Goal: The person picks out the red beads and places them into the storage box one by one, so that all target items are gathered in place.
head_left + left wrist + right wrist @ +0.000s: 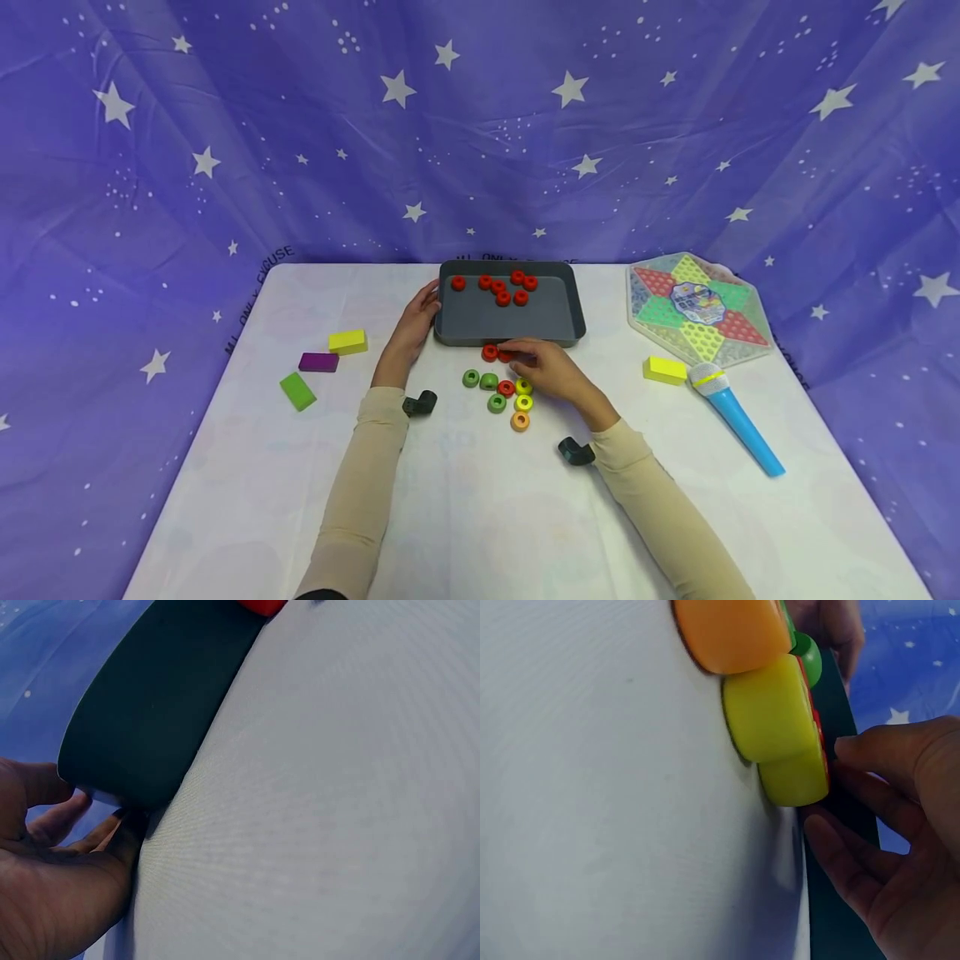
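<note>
A grey tray [510, 332] stands at the middle of the white table with several red rings [502, 287] in it. My left hand [427, 310] holds the tray's left front corner [150, 712] between thumb and fingers [71, 821]. In front of the tray lie two red rings [490, 352]. My right hand [517, 354] reaches across to them, and its thumb and fingers [855, 847] close on the nearer one, which they mostly hide. Just below it lie green [471, 378], red, yellow [769, 712] and orange [731, 630] rings in a loose cluster.
Yellow [347, 341], purple [318, 362] and green [297, 391] blocks lie at the left. A hexagonal peg board [697, 310], another yellow block [664, 370] and a blue toy microphone [738, 417] lie at the right. A starry purple cloth hangs behind.
</note>
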Demonstrator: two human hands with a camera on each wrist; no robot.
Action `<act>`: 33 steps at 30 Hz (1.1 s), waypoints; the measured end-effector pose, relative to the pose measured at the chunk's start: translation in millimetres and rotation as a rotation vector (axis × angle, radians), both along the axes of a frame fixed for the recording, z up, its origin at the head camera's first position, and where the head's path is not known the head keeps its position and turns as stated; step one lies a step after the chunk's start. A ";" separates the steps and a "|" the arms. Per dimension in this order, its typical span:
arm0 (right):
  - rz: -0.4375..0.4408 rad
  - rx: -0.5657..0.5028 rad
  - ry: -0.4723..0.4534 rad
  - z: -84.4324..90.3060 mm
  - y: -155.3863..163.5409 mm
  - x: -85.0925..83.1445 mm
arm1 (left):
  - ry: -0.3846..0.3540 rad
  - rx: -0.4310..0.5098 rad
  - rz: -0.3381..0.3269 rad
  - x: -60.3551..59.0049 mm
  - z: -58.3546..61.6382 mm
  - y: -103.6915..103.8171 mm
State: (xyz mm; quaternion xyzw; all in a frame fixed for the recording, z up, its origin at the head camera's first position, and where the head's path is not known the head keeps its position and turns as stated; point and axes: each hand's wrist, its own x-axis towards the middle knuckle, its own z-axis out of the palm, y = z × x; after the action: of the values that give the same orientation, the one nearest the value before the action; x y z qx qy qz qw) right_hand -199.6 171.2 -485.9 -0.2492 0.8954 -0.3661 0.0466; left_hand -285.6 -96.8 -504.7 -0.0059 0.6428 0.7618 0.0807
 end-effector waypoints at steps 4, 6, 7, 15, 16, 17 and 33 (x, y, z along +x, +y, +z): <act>-0.012 0.023 0.027 0.8 -2.8 1.2 | -0.013 -0.021 0.000 -0.1 -1.0 -0.2; -0.019 0.034 0.035 0.7 -4.2 1.6 | -0.016 -0.029 0.000 -0.4 -1.4 0.0; -0.022 0.041 0.041 0.2 -5.0 1.6 | -0.016 -0.032 0.000 -0.4 -1.1 0.0; -0.032 0.049 0.090 -2.4 -10.6 0.0 | -0.017 -0.011 -0.027 -0.1 5.8 -3.1; -0.029 0.044 0.093 -2.8 -11.1 -0.3 | -0.017 -0.010 -0.029 0.1 6.1 -3.5; -0.028 0.044 0.097 -2.8 -11.5 -0.4 | -0.017 -0.010 -0.028 0.2 6.1 -3.7; -0.040 -0.009 0.079 2.6 -6.5 2.2 | -0.010 -0.042 -0.019 2.6 2.1 -1.2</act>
State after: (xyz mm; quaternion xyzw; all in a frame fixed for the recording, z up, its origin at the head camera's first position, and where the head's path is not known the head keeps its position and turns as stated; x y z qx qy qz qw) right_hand -197.4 164.7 -483.3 -0.2455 0.8996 -0.3611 0.0027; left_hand -283.0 -98.0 -502.5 -0.0051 0.6584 0.7472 0.0909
